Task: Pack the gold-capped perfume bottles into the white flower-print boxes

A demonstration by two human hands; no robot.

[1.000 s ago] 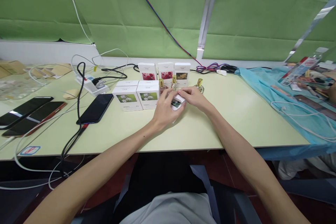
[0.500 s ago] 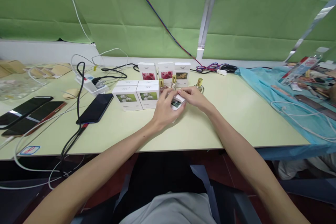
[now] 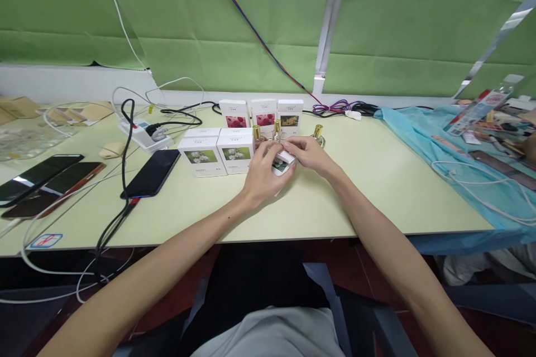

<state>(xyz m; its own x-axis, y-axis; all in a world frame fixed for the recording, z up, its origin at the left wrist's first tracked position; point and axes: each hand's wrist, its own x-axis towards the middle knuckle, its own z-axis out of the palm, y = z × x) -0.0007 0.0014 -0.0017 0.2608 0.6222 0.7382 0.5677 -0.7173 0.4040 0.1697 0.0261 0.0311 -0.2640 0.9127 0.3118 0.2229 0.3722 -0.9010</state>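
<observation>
A small white box [image 3: 282, 164] with a dark floral picture is held between my two hands, tilted over the table. My left hand [image 3: 264, 172] wraps round its left and near side. The fingers of my right hand [image 3: 309, 154] close on its upper right end. Just behind my hands stand glass bottles with gold tops, one at the left [image 3: 257, 134], one in the middle [image 3: 277, 129] and one at the right [image 3: 318, 135]. White boxes with white-flower pictures [image 3: 235, 152] stand left of my left hand.
White boxes with red-flower pictures [image 3: 263, 114] stand at the back. A phone [image 3: 151, 174], a power strip [image 3: 146, 136] and cables lie left, with more phones [image 3: 39, 175] beyond. Blue sheeting [image 3: 422, 134] with a plastic bottle [image 3: 481, 111] covers the right side.
</observation>
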